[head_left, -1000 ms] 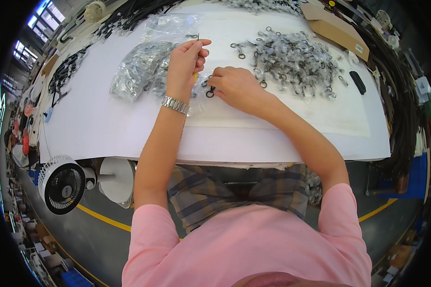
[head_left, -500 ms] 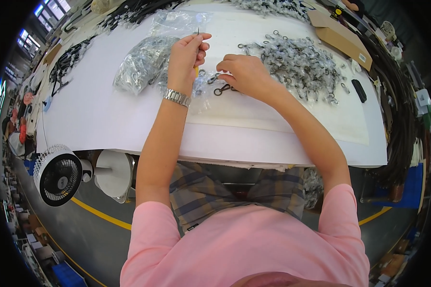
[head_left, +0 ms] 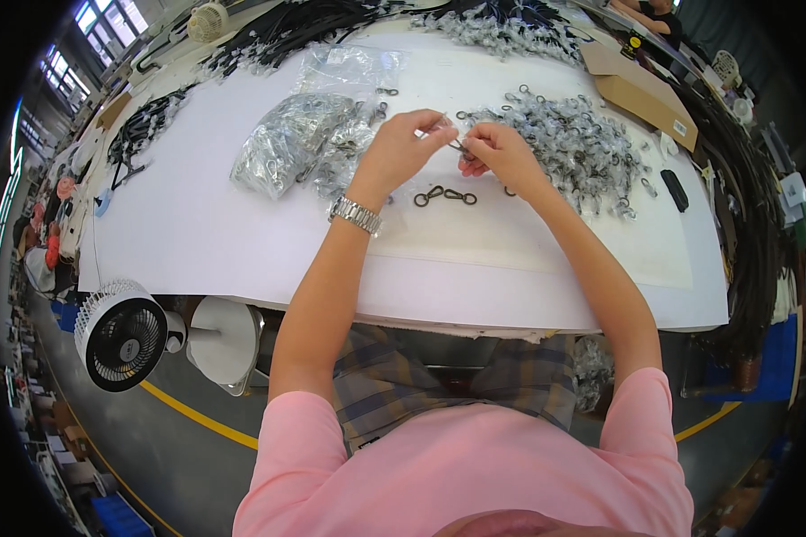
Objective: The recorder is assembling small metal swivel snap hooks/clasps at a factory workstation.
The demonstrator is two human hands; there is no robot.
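My left hand [head_left: 405, 152], with a metal watch [head_left: 356, 215] on the wrist, is closed in a pinch; what its fingers hold is mostly hidden. Close beside it, my right hand [head_left: 503, 157] is closed on a small dark metal snap hook [head_left: 463, 154], partly covered by the fingers. On the white tabletop below the hands lie two dark snap hooks [head_left: 430, 196], end to end. To the right spreads a heap of snap hooks in clear wrapping [head_left: 569, 148]. Left of my left hand sits a full clear plastic bag [head_left: 287, 143], with wrapped hooks and loose film beside it.
Bundles of black straps [head_left: 287, 31] lie along the far edge. At the far right are an open cardboard box [head_left: 640, 100] and a black oblong object [head_left: 674, 191]. A fan [head_left: 125, 345] stands at the near left, below the white table's [head_left: 197, 242] edge.
Both hands have come together, the left moving right and nearer. The pointed tool with a yellow part, seen in my left hand before, no longer shows clearly. Two snap hooks now lie uncovered.
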